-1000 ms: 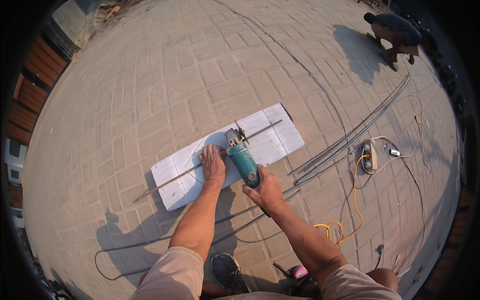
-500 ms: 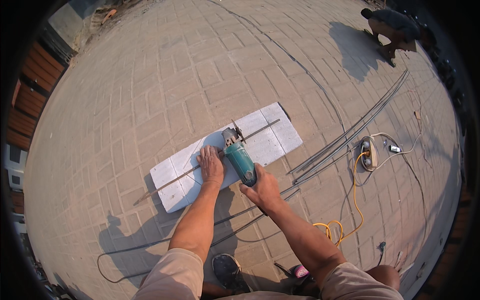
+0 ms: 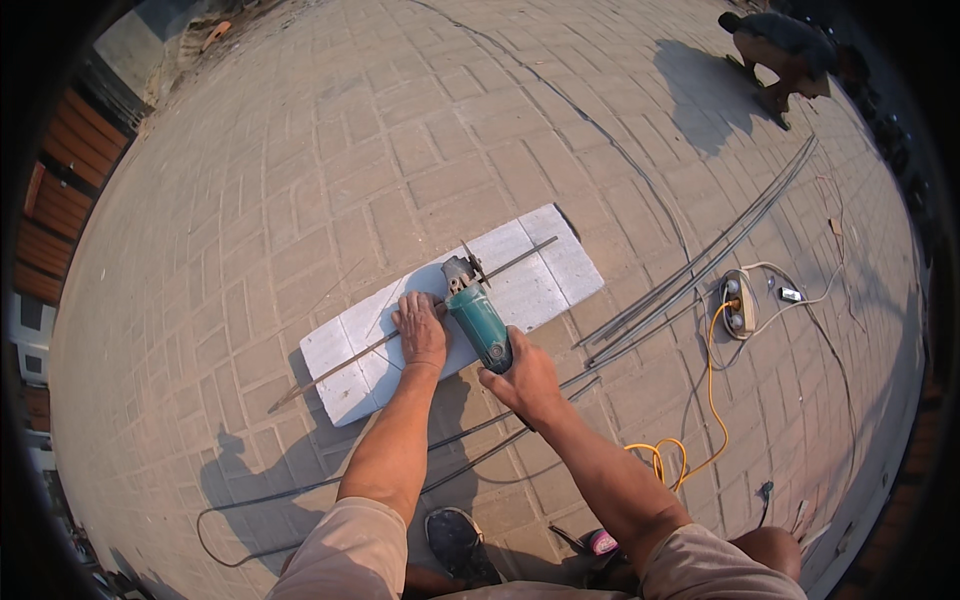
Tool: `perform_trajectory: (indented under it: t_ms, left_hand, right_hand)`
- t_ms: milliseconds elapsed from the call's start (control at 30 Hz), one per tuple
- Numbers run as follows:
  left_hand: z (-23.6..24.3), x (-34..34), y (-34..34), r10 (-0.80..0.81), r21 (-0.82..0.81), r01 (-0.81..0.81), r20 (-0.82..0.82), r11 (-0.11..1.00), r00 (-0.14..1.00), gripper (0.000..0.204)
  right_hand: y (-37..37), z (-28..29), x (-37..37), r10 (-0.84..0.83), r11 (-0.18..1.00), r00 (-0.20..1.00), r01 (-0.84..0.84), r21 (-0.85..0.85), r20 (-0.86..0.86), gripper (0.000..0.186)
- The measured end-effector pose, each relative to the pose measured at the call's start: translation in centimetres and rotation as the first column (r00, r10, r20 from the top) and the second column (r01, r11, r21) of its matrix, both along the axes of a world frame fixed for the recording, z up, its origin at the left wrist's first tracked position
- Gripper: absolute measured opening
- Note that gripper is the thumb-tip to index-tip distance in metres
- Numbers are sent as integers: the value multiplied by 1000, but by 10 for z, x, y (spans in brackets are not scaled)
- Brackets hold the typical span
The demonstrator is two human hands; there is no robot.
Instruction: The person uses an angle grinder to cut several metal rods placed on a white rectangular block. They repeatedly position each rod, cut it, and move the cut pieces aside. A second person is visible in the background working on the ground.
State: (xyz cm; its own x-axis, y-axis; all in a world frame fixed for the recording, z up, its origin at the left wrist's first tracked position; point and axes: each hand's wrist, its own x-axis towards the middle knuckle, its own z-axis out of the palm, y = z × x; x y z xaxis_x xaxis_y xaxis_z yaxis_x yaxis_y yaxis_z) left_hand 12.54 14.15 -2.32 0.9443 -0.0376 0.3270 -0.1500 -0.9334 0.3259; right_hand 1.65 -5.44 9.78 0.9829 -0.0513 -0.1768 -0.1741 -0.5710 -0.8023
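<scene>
My right hand (image 3: pixel 524 375) is closed round the rear body of a teal angle grinder (image 3: pixel 480 325). The grinder's disc (image 3: pixel 471 259) stands on edge across a thin metal rod (image 3: pixel 520 258); whether it has cut into the rod cannot be made out. The rod lies lengthwise over a pale, light grey block (image 3: pixel 345 400) with lines across its top, and sticks out past the block's left end. Left of the grinder head, my left hand (image 3: pixel 421 330) presses down on the rod with its fingers over it, hiding that stretch.
Several long rods (image 3: pixel 700 265) lie on the paving at right. Beside them is an extension socket (image 3: pixel 738 305) with a yellow cord (image 3: pixel 716 400) plugged in. A bent dark rod (image 3: pixel 270 495) passes near my shoe (image 3: pixel 455 540). Another person (image 3: pixel 785 55) crouches at far right.
</scene>
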Motion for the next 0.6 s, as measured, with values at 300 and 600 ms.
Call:
perform_trajectory:
  t_ms: [300,600]
  left_hand:
    - [-7,2,3,3,34,-4,18,999,1000,18]
    - [3,0,1,-24,-14,24,-34,1000,999,19]
  right_hand:
    - [0,-1,5,29,997,998,-32,-70,-50,72]
    - [-3,6,-2,5,998,995,-12,-67,-103,80]
